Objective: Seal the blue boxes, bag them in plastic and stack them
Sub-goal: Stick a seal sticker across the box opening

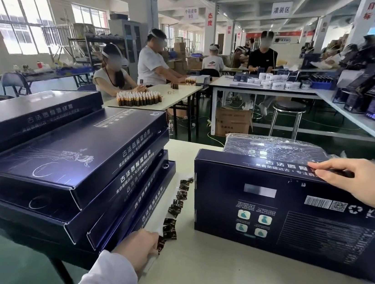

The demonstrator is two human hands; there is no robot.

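My right hand lies flat along the top edge of the blue box, fingers straight and pressed together. The box stands on its long side on the table, its printed back facing me. A bagged box lies just behind it. My left hand sits at the near end of the sticker strip, beside the stack of boxes. Its fingertips are hidden, so I cannot tell whether it pinches the strip.

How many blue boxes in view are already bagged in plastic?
1. The bagged box lies on the table just behind the unbagged box, whose top edge the right hand touches. More may be hidden beneath it or off the right edge.
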